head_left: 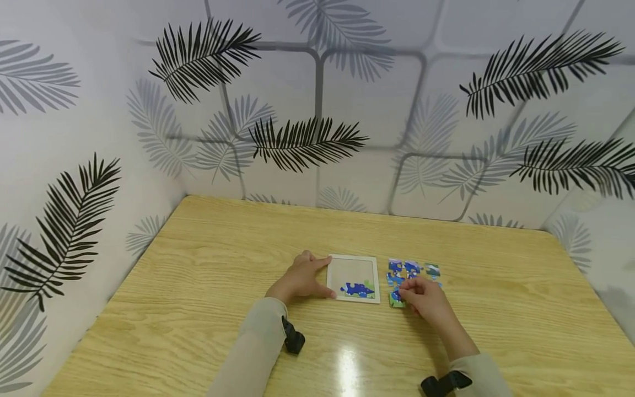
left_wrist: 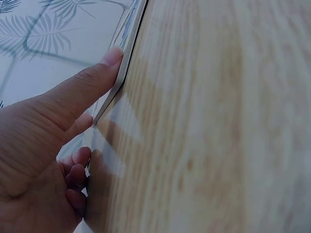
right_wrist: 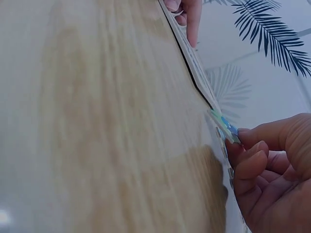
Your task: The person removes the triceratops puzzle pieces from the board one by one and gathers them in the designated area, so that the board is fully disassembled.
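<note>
A square puzzle tray (head_left: 353, 257) with a pale rim lies on the table, some joined blue and green pieces (head_left: 359, 289) along its front right. At its left side, my left hand (head_left: 301, 277) rests a spread thumb and index finger on the two left corners. The left wrist view shows the thumb (left_wrist: 90, 82) straight on the rim and the other fingers bent. To the right of the tray, my right hand (head_left: 425, 299) pinches a blue and green puzzle piece (right_wrist: 227, 129) between thumb and fingers. This piece is tilted up in the right wrist view.
Several loose puzzle pieces (head_left: 412, 268) lie behind my right hand, some partly hidden by it. The wooden table (head_left: 198, 264) meets leaf-patterned walls (head_left: 367, 110) at the back and sides. Black straps with cameras (head_left: 294, 337) sit on both wrists.
</note>
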The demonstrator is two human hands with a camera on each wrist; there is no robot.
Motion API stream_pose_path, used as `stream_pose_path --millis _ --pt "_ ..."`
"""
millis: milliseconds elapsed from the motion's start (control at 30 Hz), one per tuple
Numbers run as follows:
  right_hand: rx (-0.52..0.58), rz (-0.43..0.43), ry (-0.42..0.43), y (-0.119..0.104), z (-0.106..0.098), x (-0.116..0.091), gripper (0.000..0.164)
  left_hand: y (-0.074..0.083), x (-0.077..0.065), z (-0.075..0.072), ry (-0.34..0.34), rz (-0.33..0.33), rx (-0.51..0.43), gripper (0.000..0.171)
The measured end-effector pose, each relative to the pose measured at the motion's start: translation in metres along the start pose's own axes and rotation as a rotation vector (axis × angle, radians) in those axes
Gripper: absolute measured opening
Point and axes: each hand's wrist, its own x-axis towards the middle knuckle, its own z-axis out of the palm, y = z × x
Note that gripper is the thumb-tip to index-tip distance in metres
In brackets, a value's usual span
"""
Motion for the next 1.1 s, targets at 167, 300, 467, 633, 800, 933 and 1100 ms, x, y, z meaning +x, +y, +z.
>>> stream_pose_path --millis 167,300,467,633,800,933,1100 --pt "-0.041 -0.006 0.015 0.0016 0.0002 -0.0017 0.009 -0.0009 0.0015 0.0014 0.002 0.002 0.006 0.09" --pt "-0.078 -0.021 0.033 0.0023 0.0006 -0.0021 0.011 -0.0017 0.0012 0.0027 0.006 0.011 0.015 0.09" --pt "-0.113 -0.022 0.064 0.004 0.0002 -0.0027 0.013 -0.0016 -0.0004 0.0025 0.014 0.025 0.002 0.09" --pt "-0.119 -0.026 0.079 0.0039 -0.0009 -0.002 0.013 -0.0001 -0.001 0.0005 0.019 0.023 -0.021 0.09" --pt "-0.119 -0.035 0.076 0.0032 -0.0007 -0.0022 0.013 0.0001 -0.001 0.0007 0.013 0.026 -0.004 0.089" --pt "-0.114 -0.044 0.065 0.0022 0.0004 -0.0016 0.013 -0.0003 -0.0006 0.0011 0.013 0.023 -0.006 0.089" --pt "-0.093 -0.058 0.046 0.0003 0.0039 -0.0004 0.013 -0.0009 -0.0012 0.0012 0.012 0.015 -0.02 0.089"
